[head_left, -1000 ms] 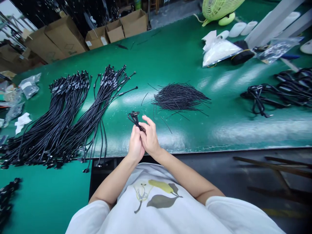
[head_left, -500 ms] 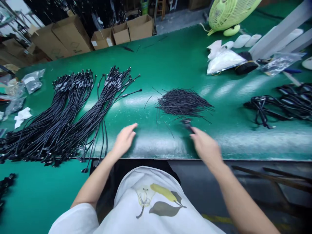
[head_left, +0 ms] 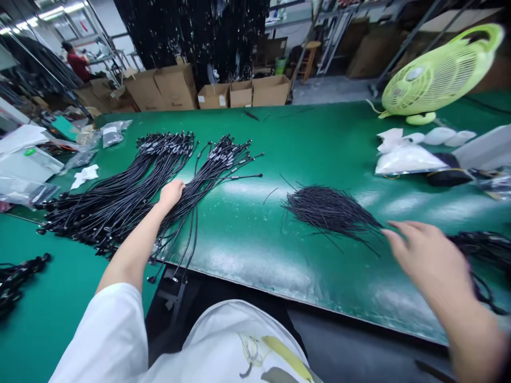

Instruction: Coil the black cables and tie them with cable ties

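Observation:
My left hand (head_left: pixel 171 194) is closed around black cables in the right-hand bundle (head_left: pixel 205 178). These cables have grey sleeves and small connectors near their far ends. A second, thicker cable bundle (head_left: pixel 138 175) lies beside it on the left. My right hand (head_left: pixel 429 258) is at the right end of a pile of thin black strips (head_left: pixel 329 210), which look like cable ties. Thumb and forefinger come together on the strip ends there, while the other fingers are slightly blurred. How many strips are between the fingertips is hidden.
The green table (head_left: pixel 247 239) has a yellow-green fan (head_left: pixel 435 80) at its far right. White rolls (head_left: pixel 439 136) and a white bag (head_left: pixel 411 159) lie below it. More black cables (head_left: pixel 491 255) are behind my right hand. Cardboard boxes (head_left: pixel 271 91) stand beyond the table; a person (head_left: pixel 75 61) is far left.
My left hand has moved left onto the cable bundle. My right hand has moved right to the strip ends, and the dark object it held no longer shows. The view has turned and tilted up.

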A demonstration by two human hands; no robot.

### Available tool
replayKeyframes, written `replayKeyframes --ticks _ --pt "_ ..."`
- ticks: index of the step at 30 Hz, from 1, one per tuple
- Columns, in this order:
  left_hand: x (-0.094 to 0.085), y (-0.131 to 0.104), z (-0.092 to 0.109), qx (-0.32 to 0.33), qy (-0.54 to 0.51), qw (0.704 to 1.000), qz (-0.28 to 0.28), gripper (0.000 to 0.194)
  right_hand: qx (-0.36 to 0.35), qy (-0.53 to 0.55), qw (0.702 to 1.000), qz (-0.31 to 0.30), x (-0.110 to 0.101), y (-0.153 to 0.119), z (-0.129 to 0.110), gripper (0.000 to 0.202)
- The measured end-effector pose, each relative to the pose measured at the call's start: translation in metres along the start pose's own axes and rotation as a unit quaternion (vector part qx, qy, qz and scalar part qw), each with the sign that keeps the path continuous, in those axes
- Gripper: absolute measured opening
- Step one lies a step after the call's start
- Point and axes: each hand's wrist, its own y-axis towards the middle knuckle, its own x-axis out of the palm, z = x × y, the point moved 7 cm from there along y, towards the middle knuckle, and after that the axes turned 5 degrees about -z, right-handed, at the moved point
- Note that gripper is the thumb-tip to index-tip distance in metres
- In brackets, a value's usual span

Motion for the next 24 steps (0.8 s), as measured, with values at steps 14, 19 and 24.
replayKeyframes --ticks 14,19,24 --pt "-0.138 -0.153 -0.049 0.098 -0.304 0.898 0.302 0.021 -0.296 0.086 0.935 -0.178 0.159 0.192 -0.355 0.02" --pt "-0.099 -0.096 -0.087 0.036 -0.321 0.937 0.133 0.03 -0.274 0.19 0.943 -0.022 0.055 0.227 -0.339 0.029" --pt "-0.118 -0.06 -0.089 0.054 -0.342 0.92 0.183 0.038 -0.188 0.191 0.958 -0.103 0.043 0.218 -0.282 0.025"
